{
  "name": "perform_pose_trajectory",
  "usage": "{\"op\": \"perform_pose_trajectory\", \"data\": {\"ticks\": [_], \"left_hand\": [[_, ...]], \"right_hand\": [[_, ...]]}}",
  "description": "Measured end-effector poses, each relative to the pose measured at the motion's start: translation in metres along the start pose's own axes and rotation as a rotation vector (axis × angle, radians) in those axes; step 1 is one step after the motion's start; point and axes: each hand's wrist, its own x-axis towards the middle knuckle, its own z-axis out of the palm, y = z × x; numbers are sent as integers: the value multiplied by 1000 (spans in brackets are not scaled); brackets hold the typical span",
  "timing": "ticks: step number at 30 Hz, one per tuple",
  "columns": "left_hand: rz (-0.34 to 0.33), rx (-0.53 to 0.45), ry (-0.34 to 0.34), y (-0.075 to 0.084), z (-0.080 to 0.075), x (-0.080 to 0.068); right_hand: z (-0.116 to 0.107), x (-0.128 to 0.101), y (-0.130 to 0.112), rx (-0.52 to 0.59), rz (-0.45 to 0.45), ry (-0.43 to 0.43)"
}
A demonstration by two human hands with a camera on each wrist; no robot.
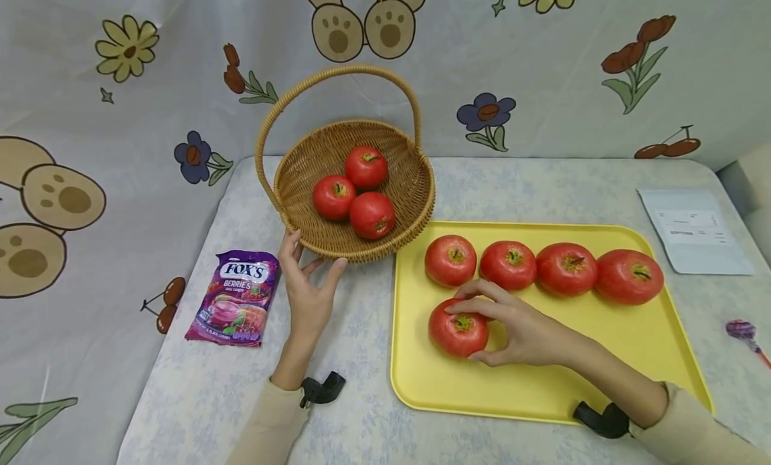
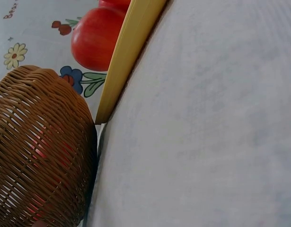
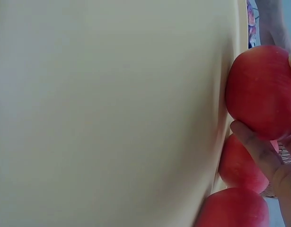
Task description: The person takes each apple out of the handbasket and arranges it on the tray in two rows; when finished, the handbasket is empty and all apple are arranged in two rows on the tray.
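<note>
right hand (image 1: 521,331) part-closed, thumb and fingers gripping apple (image 1: 456,331) | basket (image 1: 370,252) lies forward-left, nearer left hand (image 1: 310,301) | left fingers spread, touching basket

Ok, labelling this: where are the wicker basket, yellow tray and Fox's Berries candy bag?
Wicker basket (image 1: 411,184): head view, inner wall.
Yellow tray (image 1: 506,390): head view, bare floor.
Fox's Berries candy bag (image 1: 233,300): head view, front.

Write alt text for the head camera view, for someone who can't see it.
A person's right-hand grip holds a red apple, with four more apples in a row on a yellow tray, while the left-hand grip touches a wicker basket holding three apples. A purple candy bag lies at left; a pale packet and lollipop lie at right.
</note>
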Motion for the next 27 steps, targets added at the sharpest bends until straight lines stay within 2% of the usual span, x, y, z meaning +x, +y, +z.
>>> {"op": "perform_pose_trajectory", "data": {"ticks": [5, 11, 18, 24, 27], "left_hand": [[-4, -13, 4, 7, 1, 0], [-10, -20, -2, 32, 2, 2], [-8, -18, 7, 2, 1, -1], [-8, -19, 7, 1, 1, -1], [-7, -19, 8, 1, 1, -1]], "right_hand": [[1, 2, -4, 15, -7, -19], [3, 7, -6, -17, -19, -44], [0, 6, -7, -63, -5, -86], [-2, 5, -6, -103, -2, -103], [-7, 6, -9, -126, -30, -89]]}}
